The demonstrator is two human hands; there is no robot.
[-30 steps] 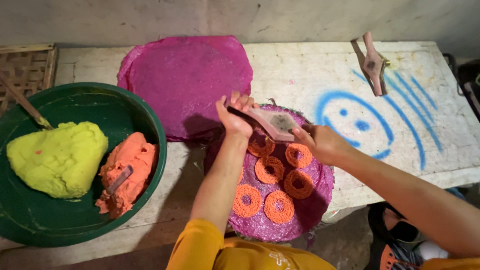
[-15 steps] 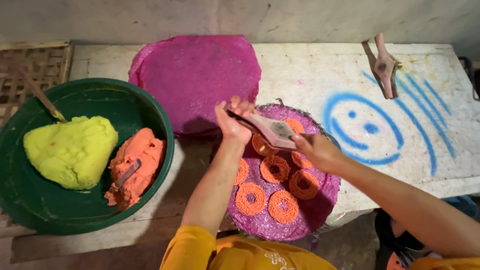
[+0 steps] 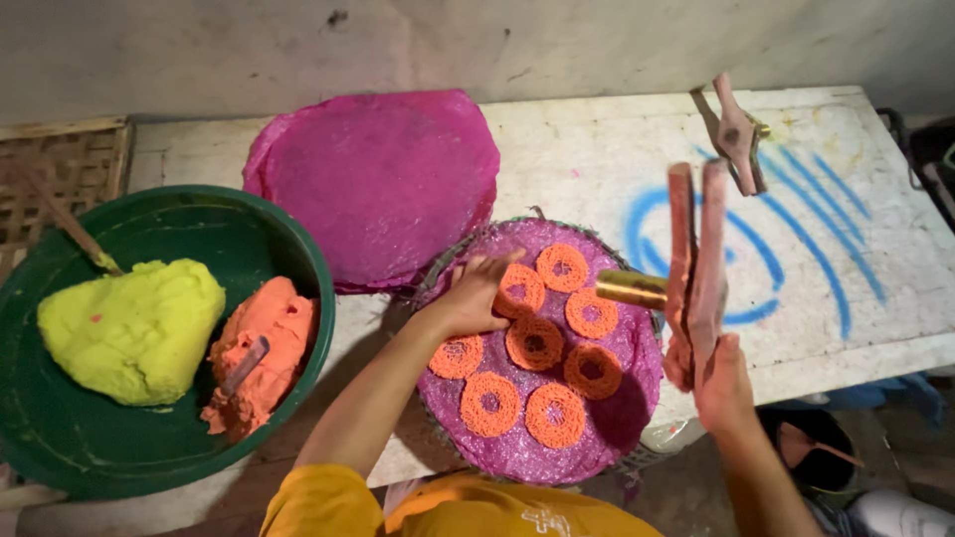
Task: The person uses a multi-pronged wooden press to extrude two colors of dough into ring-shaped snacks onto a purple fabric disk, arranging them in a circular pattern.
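My left hand [image 3: 474, 297] rests on the left edge of a round pink woven tray [image 3: 527, 452], fingers touching an orange dough ring [image 3: 521, 289]. Several orange coiled rings [image 3: 555, 415] lie on that tray. My right hand [image 3: 720, 379] grips the wooden handles of a dough press [image 3: 694, 263], held upright to the right of the tray, its brass barrel [image 3: 631, 288] pointing left over the rings.
A green basin [image 3: 179, 224] at the left holds a yellow dough lump [image 3: 131, 330], an orange dough lump [image 3: 265, 350] and a small tool. A stack of empty pink trays [image 3: 378, 181] lies behind. A second wooden press [image 3: 736, 134] lies on the white table with blue paint marks [image 3: 826, 249].
My right hand has lifted the press off the tray and swung it to the right, upright. My left hand let go of the press and dropped onto the tray's left edge.
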